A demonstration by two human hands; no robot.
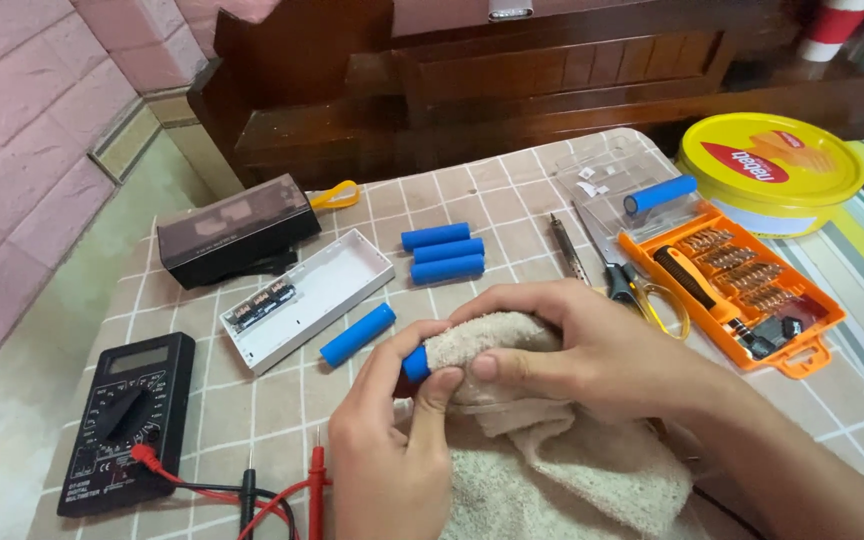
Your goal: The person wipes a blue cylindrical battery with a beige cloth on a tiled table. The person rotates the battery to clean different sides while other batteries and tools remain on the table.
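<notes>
My left hand (387,440) pinches the bare end of a blue cylindrical battery (415,363). My right hand (562,345) wraps a beige towel (562,470) around the rest of that battery, so most of it is hidden. Another blue battery (357,334) lies loose just left of my hands. Three more blue batteries (442,252) lie side by side farther back. A white open battery case (307,297) with a small circuit board at one end sits to the left.
A black multimeter (130,420) with red and black probes (282,495) lies at the front left. A dark box (237,230) sits behind the case. At right are an orange screwdriver-bit kit (742,280), scissors (632,285), a soldering iron (569,250) and a yellow round tin (772,165).
</notes>
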